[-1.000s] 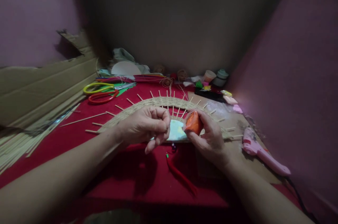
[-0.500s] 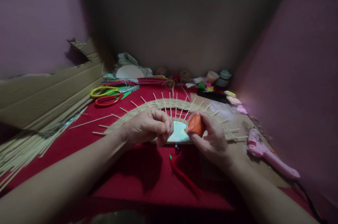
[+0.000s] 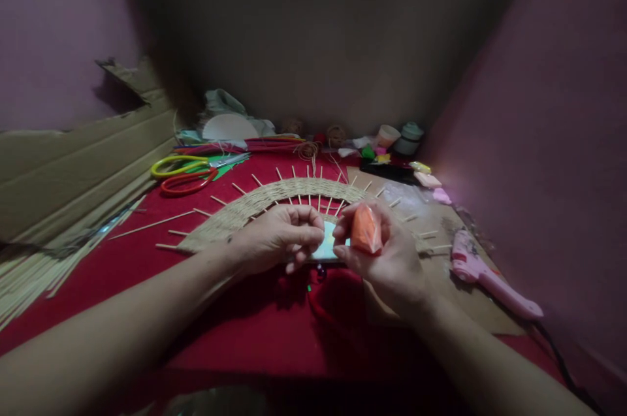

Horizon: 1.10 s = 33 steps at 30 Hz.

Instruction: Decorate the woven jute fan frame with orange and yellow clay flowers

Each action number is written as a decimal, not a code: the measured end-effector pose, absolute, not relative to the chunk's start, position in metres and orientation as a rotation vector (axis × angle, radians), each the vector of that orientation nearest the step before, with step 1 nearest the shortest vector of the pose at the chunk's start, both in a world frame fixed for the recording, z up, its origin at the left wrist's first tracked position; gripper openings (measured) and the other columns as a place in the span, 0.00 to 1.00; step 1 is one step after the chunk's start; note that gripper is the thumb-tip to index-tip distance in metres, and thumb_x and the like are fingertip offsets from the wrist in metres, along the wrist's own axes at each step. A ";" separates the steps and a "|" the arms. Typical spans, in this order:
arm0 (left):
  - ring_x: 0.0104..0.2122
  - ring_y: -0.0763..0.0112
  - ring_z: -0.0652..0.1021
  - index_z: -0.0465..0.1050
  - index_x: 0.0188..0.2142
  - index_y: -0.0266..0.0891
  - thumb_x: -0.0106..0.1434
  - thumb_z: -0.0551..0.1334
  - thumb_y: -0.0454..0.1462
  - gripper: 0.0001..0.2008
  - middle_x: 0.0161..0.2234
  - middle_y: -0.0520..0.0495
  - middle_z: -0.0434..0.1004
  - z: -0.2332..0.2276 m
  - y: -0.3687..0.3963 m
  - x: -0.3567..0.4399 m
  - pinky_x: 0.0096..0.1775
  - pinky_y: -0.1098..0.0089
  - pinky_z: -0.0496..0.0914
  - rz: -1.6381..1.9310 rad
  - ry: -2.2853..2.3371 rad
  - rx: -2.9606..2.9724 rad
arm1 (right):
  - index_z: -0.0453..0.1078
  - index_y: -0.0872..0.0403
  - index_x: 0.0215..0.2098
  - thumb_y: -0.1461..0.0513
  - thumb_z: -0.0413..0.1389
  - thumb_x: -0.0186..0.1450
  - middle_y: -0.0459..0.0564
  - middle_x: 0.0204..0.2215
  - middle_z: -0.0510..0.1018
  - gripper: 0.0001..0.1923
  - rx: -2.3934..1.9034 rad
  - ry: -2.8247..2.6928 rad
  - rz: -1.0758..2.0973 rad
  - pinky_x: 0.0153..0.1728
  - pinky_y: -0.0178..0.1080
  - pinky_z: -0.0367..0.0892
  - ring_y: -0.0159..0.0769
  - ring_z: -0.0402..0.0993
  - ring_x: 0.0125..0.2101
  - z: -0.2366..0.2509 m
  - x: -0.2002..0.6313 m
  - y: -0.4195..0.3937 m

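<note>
A: Largest item on the red cloth [image 3: 147,259]?

B: Woven half-disc [image 3: 274,197], flat, pale fibre wound through wooden spokes that fan out past its rim. It lies just behind both hands, so it is within reach without leaning.

A: Next?

B: Cardboard sheet [image 3: 73,168], propped along the left edge, with a bundle of thin sticks [image 3: 44,266] lying at its foot. Then a pink glue gun [image 3: 484,275], lying on its side at the right, cord trailing towards the near edge.

A: Scissors?

B: Two pairs [image 3: 183,174], yellow and red handles, well apart from the hands, back left.

A: The hands?

B: Right hand [image 3: 386,259] has its fingers closed round a small orange packet [image 3: 365,230], held upright above the half-disc's centre. Left hand [image 3: 279,240] has fingertips pinched together right beside it, probably on something fine; what it is, I cannot tell.

A: Smallest?

B: Dark bead [image 3: 321,269] on the cloth, beneath the hands.
</note>
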<state>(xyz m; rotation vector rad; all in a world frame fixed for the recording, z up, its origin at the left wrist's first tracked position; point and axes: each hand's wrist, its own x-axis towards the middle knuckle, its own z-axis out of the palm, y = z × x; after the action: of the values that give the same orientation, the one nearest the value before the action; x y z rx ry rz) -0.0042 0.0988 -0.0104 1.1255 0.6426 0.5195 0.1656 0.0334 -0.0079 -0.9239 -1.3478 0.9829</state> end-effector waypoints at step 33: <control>0.14 0.82 0.70 0.66 0.29 0.36 0.62 0.60 0.40 0.10 0.22 0.53 0.72 -0.010 0.082 0.003 0.15 0.81 0.66 0.446 0.683 1.184 | 0.63 0.50 0.38 0.67 0.57 0.51 0.44 0.28 0.72 0.16 -1.191 -1.527 0.577 0.30 0.40 0.69 0.34 0.69 0.27 -0.014 0.166 0.030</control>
<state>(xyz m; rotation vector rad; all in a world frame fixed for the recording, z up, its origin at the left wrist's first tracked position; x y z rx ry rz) 0.0028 0.0823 -0.0104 1.1844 0.6826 0.4465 0.1660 0.0298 -0.0136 -1.1907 -1.5273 0.5768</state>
